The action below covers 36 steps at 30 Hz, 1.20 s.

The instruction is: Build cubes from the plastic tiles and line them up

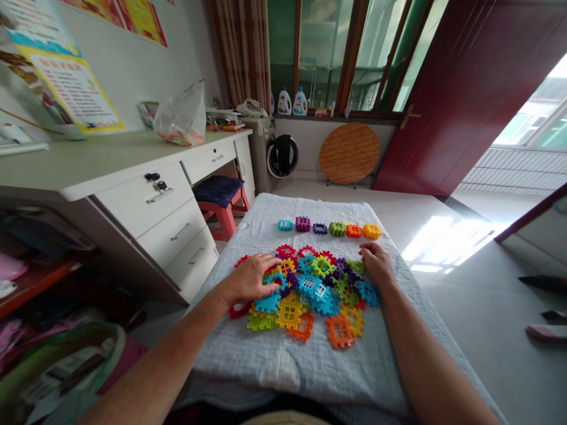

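A loose pile of colourful plastic interlocking building pieces, square and notched at the edges, lies on the cloth-covered table (283,366). My left hand (251,277) rests over the pile's left side, fingers stretched and apart from the thumb. Near that thumb are a blue piece (268,303) and a yellow piece (289,312). At the pile's right edge, my right hand (376,264) has its fingers curled together beside a green piece (355,267); what they pinch, if anything, is hidden. Beyond the pile stand joined pieces in a row, including a purple block (303,224) and a yellow block (371,231).
A white desk (163,206) with drawers runs along the left, with a plastic bag (181,118) on top. A stool (221,198) stands beside it. Farther back are a washing machine (263,150), a round wooden tabletop (349,153) and a red door (447,100).
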{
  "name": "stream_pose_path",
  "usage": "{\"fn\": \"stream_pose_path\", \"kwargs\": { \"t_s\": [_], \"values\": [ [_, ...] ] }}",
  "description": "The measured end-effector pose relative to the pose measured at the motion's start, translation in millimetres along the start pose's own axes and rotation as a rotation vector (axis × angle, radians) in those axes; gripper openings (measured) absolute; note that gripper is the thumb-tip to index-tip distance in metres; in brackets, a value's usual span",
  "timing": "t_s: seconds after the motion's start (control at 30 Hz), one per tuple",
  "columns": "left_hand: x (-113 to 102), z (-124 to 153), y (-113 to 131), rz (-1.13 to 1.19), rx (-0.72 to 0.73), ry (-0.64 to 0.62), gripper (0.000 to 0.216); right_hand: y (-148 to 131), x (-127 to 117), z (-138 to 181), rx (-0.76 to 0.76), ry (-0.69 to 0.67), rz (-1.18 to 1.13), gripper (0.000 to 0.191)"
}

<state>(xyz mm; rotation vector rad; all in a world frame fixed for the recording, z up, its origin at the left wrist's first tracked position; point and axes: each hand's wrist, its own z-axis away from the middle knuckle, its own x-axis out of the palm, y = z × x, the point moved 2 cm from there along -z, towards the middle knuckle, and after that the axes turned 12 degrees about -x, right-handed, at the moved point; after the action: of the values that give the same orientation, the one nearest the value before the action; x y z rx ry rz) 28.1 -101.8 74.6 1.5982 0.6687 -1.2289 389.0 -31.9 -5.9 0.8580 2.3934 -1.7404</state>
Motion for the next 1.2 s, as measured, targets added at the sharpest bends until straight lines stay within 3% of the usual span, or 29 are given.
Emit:
{"fn": "stream_pose_path", "kwargs": {
  "t_s": [0.23, 0.37, 0.63, 0.83, 1.0, 1.2],
  "values": [
    [15.2, 0.0, 7.0, -0.111, -0.043, -0.004, 0.054, 0.9, 0.1, -0.5, -0.007, 0.004, -0.004, 0.028],
    [16.8, -4.8, 10.7, -0.046, -0.034, -0.005, 0.053, 2.5, 1.1, -0.5, -0.001, 0.01, -0.017, 0.027],
    [-12.0, 23.2, 11.6, 0.186, -0.018, -0.007, 0.059, 4.8, 1.0, -0.6, 0.01, 0.006, -0.015, 0.027],
    [-7.3, 50.1, 6.7, 0.132, -0.065, -0.098, 0.054, 4.5, 0.1, -1.3, -0.013, 0.002, 0.036, 0.029],
    [3.0, 49.2, 6.2, 0.059, -0.041, -0.077, 0.05, 3.9, 0.1, -1.1, -0.002, 0.0, 0.038, 0.029],
    [4.6, 43.7, 10.4, -0.01, -0.007, -0.138, 0.053, 3.9, 0.0, -0.9, 0.002, 0.006, 0.019, 0.028]
  ]
}}
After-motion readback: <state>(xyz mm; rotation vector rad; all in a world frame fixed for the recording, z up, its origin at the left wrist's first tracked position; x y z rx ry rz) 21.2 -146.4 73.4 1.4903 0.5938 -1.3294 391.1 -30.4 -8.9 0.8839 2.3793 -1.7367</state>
